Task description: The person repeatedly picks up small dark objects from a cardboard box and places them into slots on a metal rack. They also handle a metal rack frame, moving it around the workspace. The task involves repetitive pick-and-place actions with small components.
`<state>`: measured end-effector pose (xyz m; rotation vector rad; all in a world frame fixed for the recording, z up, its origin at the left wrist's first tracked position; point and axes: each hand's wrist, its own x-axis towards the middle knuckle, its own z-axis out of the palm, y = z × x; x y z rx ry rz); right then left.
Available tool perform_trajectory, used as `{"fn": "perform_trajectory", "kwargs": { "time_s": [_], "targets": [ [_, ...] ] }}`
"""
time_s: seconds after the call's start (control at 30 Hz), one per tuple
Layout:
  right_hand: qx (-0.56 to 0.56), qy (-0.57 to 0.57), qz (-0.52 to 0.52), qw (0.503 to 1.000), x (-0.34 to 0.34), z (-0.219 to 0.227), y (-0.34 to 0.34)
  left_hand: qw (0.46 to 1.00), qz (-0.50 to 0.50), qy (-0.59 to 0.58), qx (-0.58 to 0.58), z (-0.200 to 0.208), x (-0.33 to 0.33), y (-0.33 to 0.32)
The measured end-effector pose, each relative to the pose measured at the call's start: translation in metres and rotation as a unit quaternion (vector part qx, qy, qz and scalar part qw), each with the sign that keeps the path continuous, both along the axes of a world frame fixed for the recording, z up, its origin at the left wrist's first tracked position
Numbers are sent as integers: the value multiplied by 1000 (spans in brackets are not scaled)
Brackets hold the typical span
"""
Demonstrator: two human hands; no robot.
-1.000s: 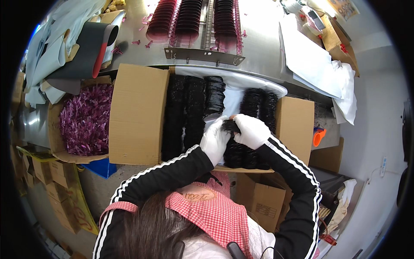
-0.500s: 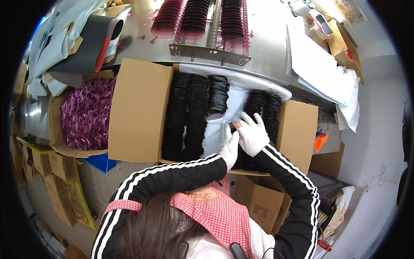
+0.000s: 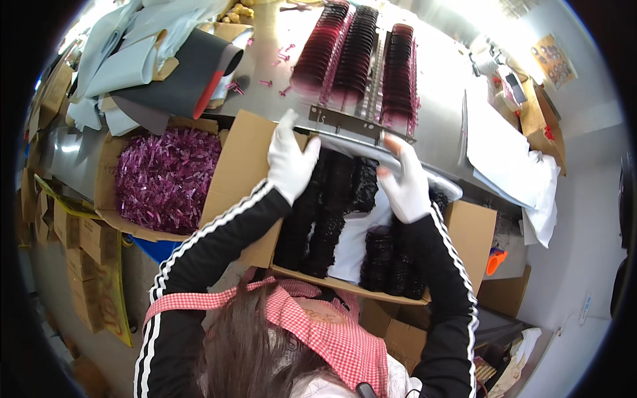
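Note:
My left hand (image 3: 290, 162), in a white glove, is over the inner edge of the box's left flap, fingers up and thumb apart, holding nothing. My right hand (image 3: 406, 180), gloved with bare fingertips, reaches over the box's far edge near the right end of a metal rack (image 3: 361, 124). Its thumb and fingers are apart; whether they touch the rack or the white liner (image 3: 355, 147) is unclear. The rack carries rows of dark reddish tinted discs (image 3: 352, 60). Below my hands, the cardboard box (image 3: 352, 290) contains stacked black discs (image 3: 325, 232) in columns, with white lining (image 3: 350, 249) between.
To the left, a carton holds purple plastic pieces (image 3: 169, 179). Grey and white sheets (image 3: 133, 66) are heaped beyond it. Small pink bits (image 3: 265, 83) lie scattered on the metal table (image 3: 438, 99). White sheets (image 3: 504, 152) hang at the right, near an orange object (image 3: 495, 261).
Both hands have left the middle of the box and moved to its far side, spreading apart toward the rack. The view has shifted, so the scene appears lower and farther right.

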<state>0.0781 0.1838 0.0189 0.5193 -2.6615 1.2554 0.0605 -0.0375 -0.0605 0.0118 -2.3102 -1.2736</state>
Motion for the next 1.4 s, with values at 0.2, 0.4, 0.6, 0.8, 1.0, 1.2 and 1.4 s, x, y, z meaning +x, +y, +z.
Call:
{"fn": "perform_trajectory", "kwargs": {
  "time_s": [0.2, 0.4, 0.6, 0.8, 1.0, 1.2, 1.4],
  "targets": [
    [-286, -83, -63, 953, -116, -31, -58, 954, -168, -215, 127, -7, -84, -2],
    [-197, -156, 3, 968, -152, -26, -57, 968, -197, -141, 72, -6, -79, -2],
    [-145, -74, -26, 986, -126, -23, -78, 985, -127, -97, 60, -12, -74, 8],
    [-71, 32, -156, 985, -101, -24, -107, 986, -109, -110, 59, -13, -73, 12],
    [65, 258, -98, 959, -115, -62, -97, 979, -131, -156, 20, 0, -73, 16],
    [182, 348, -40, 919, -124, -21, -60, 969, -2, -221, 108, 38, -38, 29],
    [168, 192, 76, 964, -40, 30, -72, 274, -300, -198, 892, 48, -13, 36]
  ]
}}
